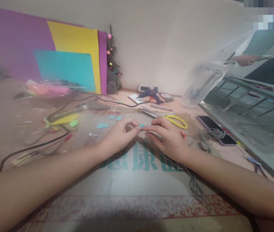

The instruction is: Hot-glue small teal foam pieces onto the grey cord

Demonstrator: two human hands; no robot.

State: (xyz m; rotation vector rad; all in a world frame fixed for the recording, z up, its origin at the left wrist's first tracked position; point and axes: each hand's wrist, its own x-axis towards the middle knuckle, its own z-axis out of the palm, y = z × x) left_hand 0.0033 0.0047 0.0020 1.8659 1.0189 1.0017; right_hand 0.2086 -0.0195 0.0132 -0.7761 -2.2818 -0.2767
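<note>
Between my hands is a small turquoise cut-out piece (141,125), mostly covered by the fingertips. My left hand (124,130) is closed, pinching the piece between thumb and index finger. My right hand (167,137) reaches it from the other side, its thumb and fingers drawn together at the piece's edge; whether they grip it or something thin beside it is hard to see. Several turquoise flower-like cut-outs (102,125) lie beyond my left hand. Scissors with yellow handles (177,121) rest just behind my right hand. A grey cord (195,188) trails below the right wrist.
A dark blue glue gun (151,94) lies at the back, its black cable running left. A phone (215,129) and tangled grey cord (210,137) are at right, near a clear plastic container (196,85). Coloured sheets (66,69) lean on the wall. Another person's hand (247,59) shows far right.
</note>
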